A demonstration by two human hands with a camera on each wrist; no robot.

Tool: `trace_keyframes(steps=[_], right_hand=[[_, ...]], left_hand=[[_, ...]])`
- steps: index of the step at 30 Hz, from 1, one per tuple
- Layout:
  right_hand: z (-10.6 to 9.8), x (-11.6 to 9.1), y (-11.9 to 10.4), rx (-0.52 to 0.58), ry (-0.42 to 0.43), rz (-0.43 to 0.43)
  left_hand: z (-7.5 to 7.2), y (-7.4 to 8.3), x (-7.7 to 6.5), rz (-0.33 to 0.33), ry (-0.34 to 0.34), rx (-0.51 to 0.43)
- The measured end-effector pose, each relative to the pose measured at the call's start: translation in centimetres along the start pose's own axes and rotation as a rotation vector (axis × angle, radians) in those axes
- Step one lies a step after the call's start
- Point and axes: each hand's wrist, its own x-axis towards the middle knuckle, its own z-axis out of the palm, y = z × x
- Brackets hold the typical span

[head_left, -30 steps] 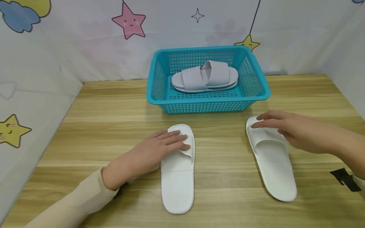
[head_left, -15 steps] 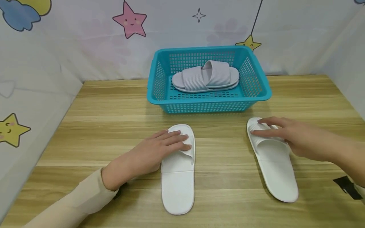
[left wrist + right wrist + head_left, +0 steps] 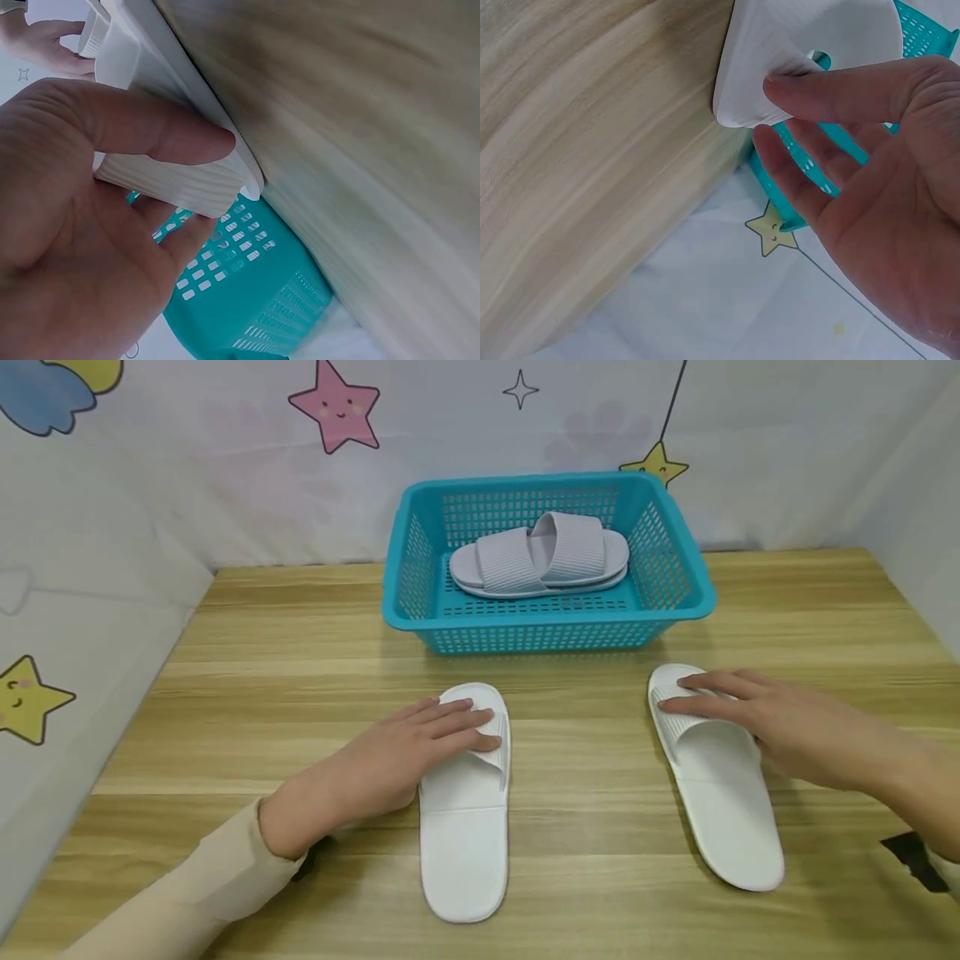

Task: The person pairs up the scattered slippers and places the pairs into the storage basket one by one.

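Two white slippers lie on the wooden table in the head view, toes toward the basket. Over the strap of the left slipper (image 3: 464, 860) lies my left hand (image 3: 390, 760). In the left wrist view its thumb (image 3: 165, 131) is along the slipper's side, with the fingers across the ribbed strap (image 3: 176, 180). My right hand (image 3: 795, 727) holds the strap of the right slipper (image 3: 731, 818), which is angled with its heel to the right. The right wrist view has that thumb (image 3: 817, 94) against the strap's side and the fingers reaching over, partly hidden.
Behind the slippers, a teal plastic basket (image 3: 547, 635) stands near the back wall. Inside it, a pair of pale grey slippers (image 3: 510, 564) lies sideways, one overlapping the other. A white cloth with printed stars (image 3: 337, 406) hangs around the table (image 3: 300, 652).
My right hand has come down toward me onto the right slipper's strap, thumb side lower. My left hand stays on its slipper. The head view has shifted slightly.
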Motion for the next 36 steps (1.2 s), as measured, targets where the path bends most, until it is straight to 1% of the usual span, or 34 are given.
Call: trace_keyframes(steps=[4,8,12,15,17,22,26,31,36], right_hand=[[-0.3,0.2,0.2,-0.01,-0.003,-0.006],[-0.4,0.4,0.3,-0.03,0.041,-0.04],[-0.5,0.8,0.0,-0.041,0.044,-0.035],[-0.6,1.0,-0.3,-0.039,0.015,-0.011],[-0.7,1.1,-0.4,-0.037,0.007,-0.002],[-0.8,1.1,-0.4,-0.037,0.026,-0.008],[-0.8,1.0,-0.4,-0.036,0.042,-0.012],[-0.8,1.0,-0.5,-0.031,0.025,0.007],[-0.8,1.2,-0.5,-0.028,0.01,0.014]], left_hand=[[-0.2,0.0,-0.1,0.004,0.011,-0.026],[-0.3,-0.6,0.0,0.031,0.024,-0.075],[-0.6,-1.0,-0.1,0.046,0.018,-0.089],[-0.9,-1.0,0.0,0.05,-0.001,-0.072],[-1.1,-1.1,0.2,0.066,-0.012,-0.059],[-1.7,-1.5,0.7,0.103,-0.03,-0.029],[-2.1,-1.7,0.9,0.106,-0.049,-0.024],[-2.5,-1.8,1.2,0.114,-0.06,-0.002],[-3.1,-1.7,1.5,0.082,-0.111,0.018]])
